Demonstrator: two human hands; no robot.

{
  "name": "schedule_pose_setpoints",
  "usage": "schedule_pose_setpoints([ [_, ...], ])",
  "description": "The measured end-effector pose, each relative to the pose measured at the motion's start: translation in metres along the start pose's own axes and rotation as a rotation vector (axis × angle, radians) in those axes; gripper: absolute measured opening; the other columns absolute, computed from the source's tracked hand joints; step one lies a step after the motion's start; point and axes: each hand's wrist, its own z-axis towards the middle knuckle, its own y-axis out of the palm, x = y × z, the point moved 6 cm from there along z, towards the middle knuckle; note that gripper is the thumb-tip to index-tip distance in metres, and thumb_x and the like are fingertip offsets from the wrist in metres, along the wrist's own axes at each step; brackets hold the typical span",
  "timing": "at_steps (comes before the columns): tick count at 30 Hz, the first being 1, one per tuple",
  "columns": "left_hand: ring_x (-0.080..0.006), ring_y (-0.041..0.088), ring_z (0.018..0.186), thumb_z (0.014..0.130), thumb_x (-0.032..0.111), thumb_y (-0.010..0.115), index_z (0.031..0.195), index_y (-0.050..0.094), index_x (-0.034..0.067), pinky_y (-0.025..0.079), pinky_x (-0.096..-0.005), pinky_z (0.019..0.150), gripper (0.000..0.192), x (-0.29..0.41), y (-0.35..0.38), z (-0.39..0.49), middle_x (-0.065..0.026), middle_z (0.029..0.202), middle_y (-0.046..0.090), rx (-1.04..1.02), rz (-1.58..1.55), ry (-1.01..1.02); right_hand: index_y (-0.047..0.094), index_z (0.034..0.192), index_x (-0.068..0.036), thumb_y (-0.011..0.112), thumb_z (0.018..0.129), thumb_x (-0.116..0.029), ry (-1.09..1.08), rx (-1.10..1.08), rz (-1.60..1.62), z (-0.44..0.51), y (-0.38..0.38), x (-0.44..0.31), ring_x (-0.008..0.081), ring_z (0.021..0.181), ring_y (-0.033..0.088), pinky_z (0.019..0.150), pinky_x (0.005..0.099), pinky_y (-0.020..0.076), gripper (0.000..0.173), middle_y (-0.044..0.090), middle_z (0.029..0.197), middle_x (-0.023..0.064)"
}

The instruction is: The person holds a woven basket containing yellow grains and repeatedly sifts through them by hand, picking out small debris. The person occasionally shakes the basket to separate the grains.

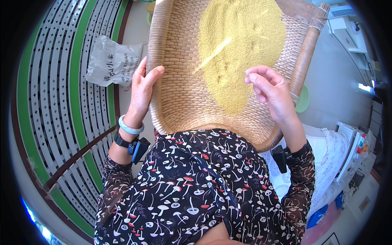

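A woven winnowing basket (180,95) rests against my body, its rounded rim at my waist. Small yellow grains, which look like millet (239,58), lie spread across its middle and far part, with a few small dents in them. My left hand (145,84) grips the basket's left rim, thumb on top, fingers outside and partly hidden. Over the near right part of the grain hovers my right hand (268,88), thumb and forefinger tips together, other fingers curled. Whether something tiny is between those fingertips cannot be told. A bright streak of light crosses the grain.
A crumpled white plastic bag (114,62) bearing writing lies left of the basket. Slatted grey panels with green bands (82,116) run along the left. A green basin (302,99) shows beyond the basket's right rim. A white patterned cloth (324,159) hangs at the lower right.
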Motion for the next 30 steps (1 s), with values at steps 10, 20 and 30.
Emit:
schedule_pose_setpoints([
  [10,-0.0088,0.061,0.102,0.098,0.016,0.066,0.131,0.057,-0.001,0.049,-0.0253,0.093,0.038,0.0,0.0,0.0,-0.004,0.115,0.066,-0.011,-0.022,0.012,0.074,0.11,-0.003,0.068,0.1,-0.008,-0.187,0.124,-0.288,-0.013,-0.007,-0.018,-0.0034,0.066,0.05,0.055,0.0147,0.0377,0.013,0.076,0.098,-0.0006],
  [20,-0.0094,0.061,0.102,0.099,0.016,0.065,0.133,0.057,-0.001,0.049,-0.0246,0.091,0.039,0.001,0.001,-0.002,-0.0046,0.116,0.067,-0.011,0.009,0.024,0.069,0.098,-0.007,0.061,0.105,-0.021,-0.289,0.388,-0.198,-0.036,-0.058,-0.019,-0.0012,0.059,0.046,0.046,0.0152,0.0326,0.018,0.07,0.086,-0.0002],
  [30,-0.0089,0.06,0.101,0.098,0.015,0.065,0.132,0.059,0.0,0.049,-0.0254,0.091,0.038,0.001,0.001,0.0,-0.0033,0.115,0.067,-0.007,0.013,0.034,0.071,0.103,-0.006,0.063,0.103,-0.025,-0.251,0.84,-1.023,-0.08,-0.211,-0.017,0.0029,0.067,0.055,0.058,0.0194,0.0421,0.021,0.067,0.085,-0.0015],
])
